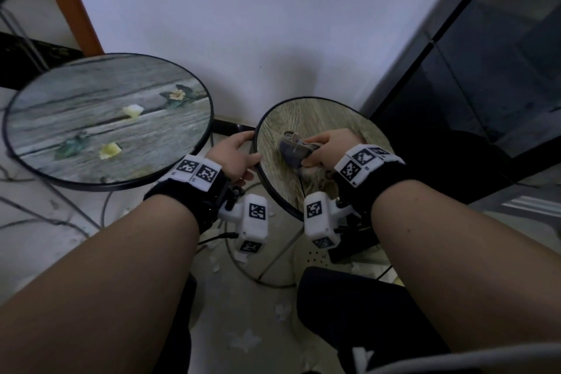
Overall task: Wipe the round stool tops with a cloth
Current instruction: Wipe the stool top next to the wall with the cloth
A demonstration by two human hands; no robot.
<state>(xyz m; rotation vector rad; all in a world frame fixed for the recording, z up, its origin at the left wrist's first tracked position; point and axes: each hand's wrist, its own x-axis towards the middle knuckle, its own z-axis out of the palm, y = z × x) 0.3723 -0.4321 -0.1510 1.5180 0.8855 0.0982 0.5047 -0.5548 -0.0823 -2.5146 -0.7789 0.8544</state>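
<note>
The right hand [329, 147] presses a bunched cloth [296, 149] onto the smaller stool top [318, 118] while the left hand [235, 155] grips its rim, so wiping seems underway; the larger stool top [91, 118] probably comes next.

No words, brand names or numbers can be read. The only signs are black-and-white square code markers: two side by side on the white band [198, 172] at the left hand's [235, 156] wrist, three on the white band [362, 165] at the right hand's [329, 147] wrist, and more on the white blocks [253, 220] hanging below each wrist. Tiny print beside the markers is too small to make out
</note>
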